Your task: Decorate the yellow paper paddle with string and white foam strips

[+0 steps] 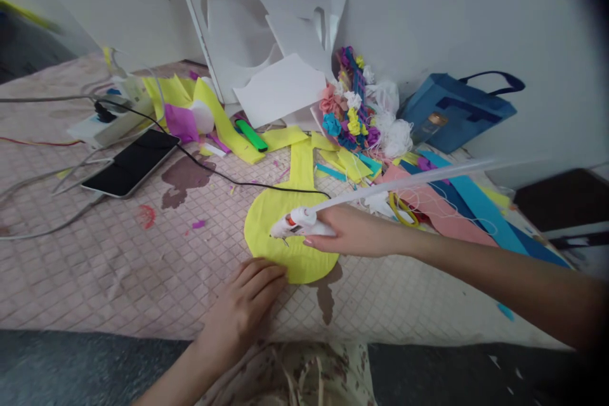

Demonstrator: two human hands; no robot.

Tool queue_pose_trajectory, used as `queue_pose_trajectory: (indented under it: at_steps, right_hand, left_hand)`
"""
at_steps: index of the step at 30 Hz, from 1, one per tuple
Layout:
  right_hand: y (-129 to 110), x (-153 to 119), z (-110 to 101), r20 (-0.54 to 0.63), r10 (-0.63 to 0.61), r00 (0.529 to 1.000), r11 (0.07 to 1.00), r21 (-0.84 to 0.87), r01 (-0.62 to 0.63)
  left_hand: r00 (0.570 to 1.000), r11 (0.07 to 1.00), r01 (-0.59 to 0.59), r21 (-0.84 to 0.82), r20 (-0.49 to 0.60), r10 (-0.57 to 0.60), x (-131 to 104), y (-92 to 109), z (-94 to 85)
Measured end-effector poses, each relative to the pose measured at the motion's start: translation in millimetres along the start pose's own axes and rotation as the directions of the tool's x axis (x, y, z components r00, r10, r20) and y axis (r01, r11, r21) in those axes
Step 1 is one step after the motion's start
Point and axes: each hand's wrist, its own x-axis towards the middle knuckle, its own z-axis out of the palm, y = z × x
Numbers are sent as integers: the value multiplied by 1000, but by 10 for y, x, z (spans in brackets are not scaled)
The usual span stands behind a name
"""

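A flat yellow round piece (304,266) with a narrow strip at its top lies on the patterned tablecloth (133,266). Above its middle, my right hand (354,230) is wrapped round a white glue gun (302,221), whose nozzle points left. A long translucent glue stick (404,183) sticks out of the back of the gun. The fingers of my left hand (254,295) rest together on the lower left edge of the yellow piece; whether they pinch it is hidden.
Behind lie a phone (133,163), a power strip (107,122), a green marker (251,136), white board cutouts (280,90), crepe flowers (352,120) and a blue bag (459,111). A black cable crosses the yellow piece. Coloured paper strips (438,209) lie at right.
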Motion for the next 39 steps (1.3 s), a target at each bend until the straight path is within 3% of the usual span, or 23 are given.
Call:
queue_pose_trajectory:
  at_steps: [6,10,13,16,22,27,32,39]
  right_hand:
    - [-43,8,-85,69,63,996,998,-14,-62]
    - [38,-69,-181,-5,148,989,989,-21,-148]
    - [129,-150,-255,-54,187,981,980,74,-182]
    - [192,-213,-315,-85,273,958,952,170,-256]
    - [239,-258,-368,-153,345,926,930,191,-315]
    - [238,-263,-318,-95,309,946,935,215,-283]
    - [55,-170,-202,4,238,971,960,150,-235]
    - [-166,-16,-74,83,148,985,989,-30,-146]
  left_hand:
    - [996,999,-29,23,-81,31,-9,3,10]
    - [991,998,11,57,-134,-3,40,34,3]
    - [991,998,25,58,-136,-17,71,45,0]
    - [990,999,15,29,-140,-10,85,41,-6]
    - [992,999,-46,-5,-121,45,110,10,-36]
    - [997,997,-72,-21,-38,71,124,-45,-53]
    - [996,996,-76,-53,36,78,139,-27,-75]
    - [998,995,-59,-75,17,61,163,62,-60]
